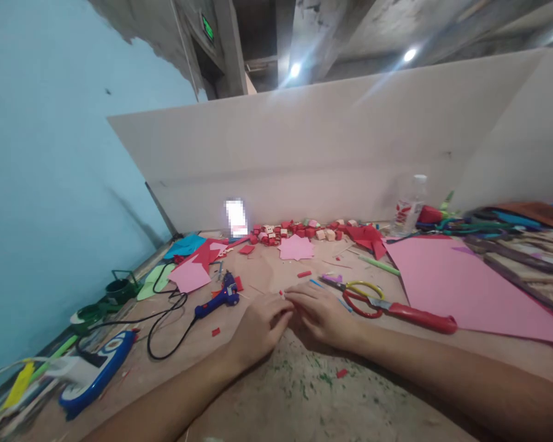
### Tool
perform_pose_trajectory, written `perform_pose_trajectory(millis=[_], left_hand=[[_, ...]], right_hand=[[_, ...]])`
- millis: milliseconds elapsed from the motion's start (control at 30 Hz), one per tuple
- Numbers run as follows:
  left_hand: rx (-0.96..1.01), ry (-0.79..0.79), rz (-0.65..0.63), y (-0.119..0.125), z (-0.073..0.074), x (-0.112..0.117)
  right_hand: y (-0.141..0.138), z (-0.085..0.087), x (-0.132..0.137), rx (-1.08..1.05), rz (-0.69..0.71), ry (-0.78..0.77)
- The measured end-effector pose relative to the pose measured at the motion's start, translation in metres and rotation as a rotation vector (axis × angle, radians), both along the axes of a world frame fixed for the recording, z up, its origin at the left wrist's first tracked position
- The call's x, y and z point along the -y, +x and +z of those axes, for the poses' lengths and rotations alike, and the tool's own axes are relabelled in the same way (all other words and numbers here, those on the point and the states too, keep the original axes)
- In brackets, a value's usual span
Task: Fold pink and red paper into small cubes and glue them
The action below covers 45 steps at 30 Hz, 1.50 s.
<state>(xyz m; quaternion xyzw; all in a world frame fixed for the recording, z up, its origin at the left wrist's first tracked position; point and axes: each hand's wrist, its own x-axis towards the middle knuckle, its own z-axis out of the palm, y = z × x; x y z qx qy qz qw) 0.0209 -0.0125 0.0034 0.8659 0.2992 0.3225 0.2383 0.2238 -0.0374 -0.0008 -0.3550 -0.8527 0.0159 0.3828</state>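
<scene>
My left hand [261,325] and my right hand [320,313] meet over the middle of the table, fingertips together. Both are closed in a pinch; whatever lies between the fingers is too small or hidden to name. A tiny red bit [281,293] shows just beyond the fingertips. To the left of my left hand lies a blue hot glue gun [217,298] with a black cord. Right of my right hand are scissors [362,298] with yellow and red handles, crossed by a red-handled tool [419,317]. A short red strip [304,274] lies ahead of my hands.
A pink zigzag-edged paper [297,247] lies before a row of small red and pale blocks [311,232]. Large pink sheets [470,288] cover the right. A plastic bottle [410,205] and a lit screen [236,217] stand behind. A blue-white power strip [99,371] sits at left.
</scene>
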Motion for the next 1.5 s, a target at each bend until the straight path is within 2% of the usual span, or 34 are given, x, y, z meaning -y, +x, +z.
perform_pose_trajectory(millis=[267,433,633,800,1033,1267,1400,1467,1500], left_hand=[[-0.047,0.105,-0.058,0.001,-0.002,0.000],[-0.158,0.155,-0.116,0.000,-0.001,-0.002],[-0.275,0.189,-0.136,-0.001,0.006,-0.002],[-0.356,0.240,-0.116,0.001,0.008,-0.003],[-0.347,0.301,-0.100,-0.001,0.003,-0.006],[-0.323,0.352,-0.125,0.001,-0.002,-0.009],[-0.265,0.388,-0.137,-0.003,0.000,-0.012],[-0.160,0.359,-0.067,-0.007,0.002,-0.016],[-0.090,0.326,0.009,-0.009,0.004,-0.020]], right_hand=[[0.005,0.002,-0.001,-0.014,0.084,0.009],[0.008,-0.003,-0.006,-0.008,0.073,0.074],[0.013,-0.017,-0.013,-0.006,0.029,0.096],[0.014,-0.013,-0.015,0.046,0.026,0.190],[0.015,-0.005,-0.020,0.118,0.031,0.266],[0.018,-0.018,-0.022,0.113,0.015,0.207],[0.017,-0.019,-0.022,0.103,0.014,0.199],[0.016,-0.018,-0.021,0.082,0.010,0.210],[0.016,-0.018,-0.021,0.069,0.003,0.217]])
